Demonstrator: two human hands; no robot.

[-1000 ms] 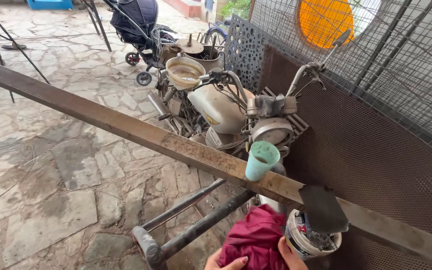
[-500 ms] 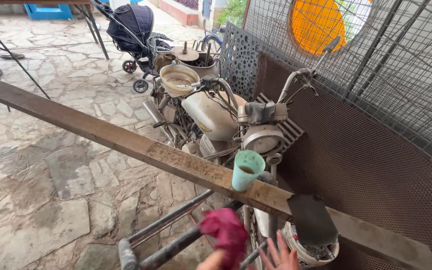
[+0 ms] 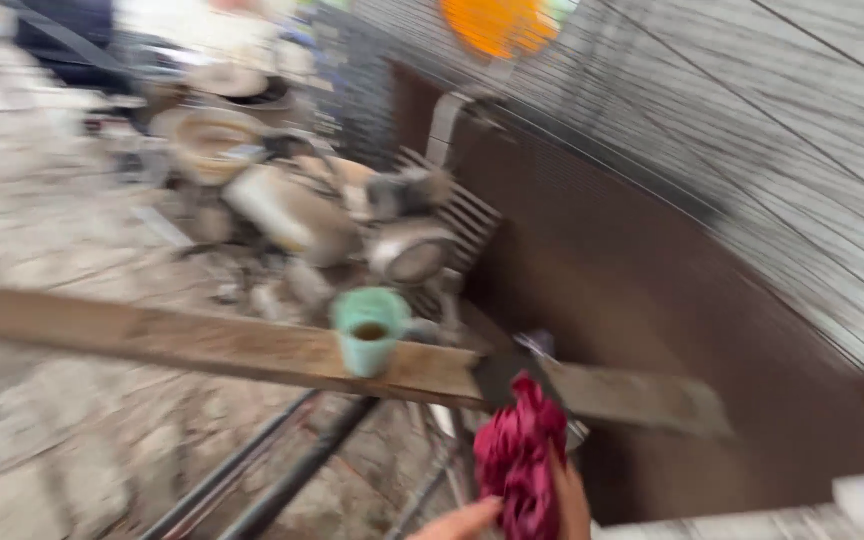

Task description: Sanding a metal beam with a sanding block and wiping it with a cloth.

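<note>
The whole frame is motion-blurred. A crimson cloth [image 3: 520,465] stands bunched up at the bottom centre, just below a long rusty flat beam [image 3: 202,345] that crosses the view. My left hand [image 3: 455,521] shows only as fingers at the cloth's lower left. My right hand [image 3: 574,502] presses against its right side. Both seem to grip the cloth. A mint-green cup [image 3: 370,335] with dark liquid sits on the beam, up and left of the cloth. A dark plate [image 3: 500,375] lies on the beam right above the cloth.
An old pale motorbike [image 3: 292,210] stands behind the beam, against a brown mesh panel [image 3: 652,300]. Black metal tubes [image 3: 292,470] slope under the beam. Stone paving [image 3: 42,450] fills the left. An orange disc [image 3: 497,25] hangs on wire fencing at the top.
The cloth has risen from low in my hands up towards the beam's dark plate. My head has swung, so the view is now closer and blurred.
</note>
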